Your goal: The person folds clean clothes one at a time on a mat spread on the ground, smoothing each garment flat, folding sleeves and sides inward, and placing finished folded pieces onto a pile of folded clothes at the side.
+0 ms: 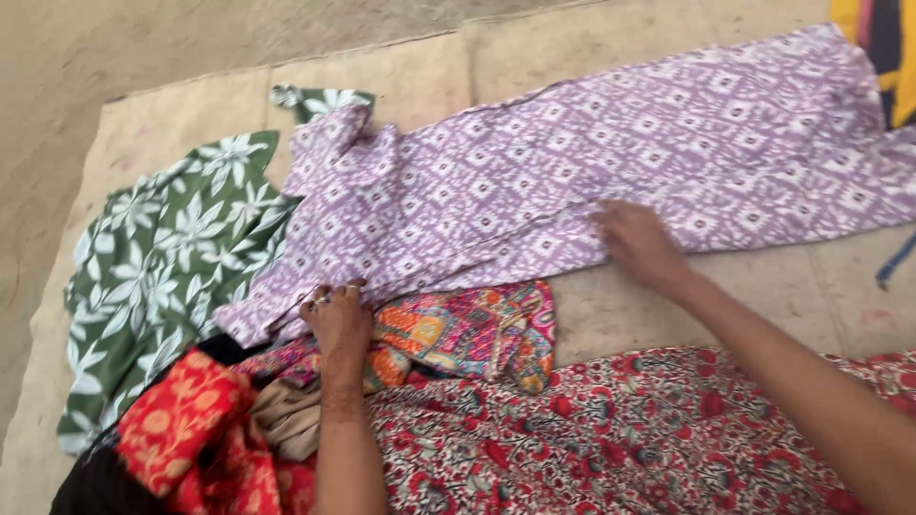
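Purple patterned cloth [572, 181]: I see it spread across the beige mat [620, 315] | left hand [336, 319]: fingers curled, gripping its lower edge | right hand [637, 238]: fingers spread, pressed flat on its hem | beside: green floral cloth [172, 257] at left, multicoloured cloth [477, 329] and red floral fabric [620, 429] nearer me.

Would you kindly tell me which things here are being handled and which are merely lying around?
Being handled:
purple patterned cloth
left hand
right hand

Lying around:
green floral cloth
multicoloured cloth
red floral cloth
beige mat
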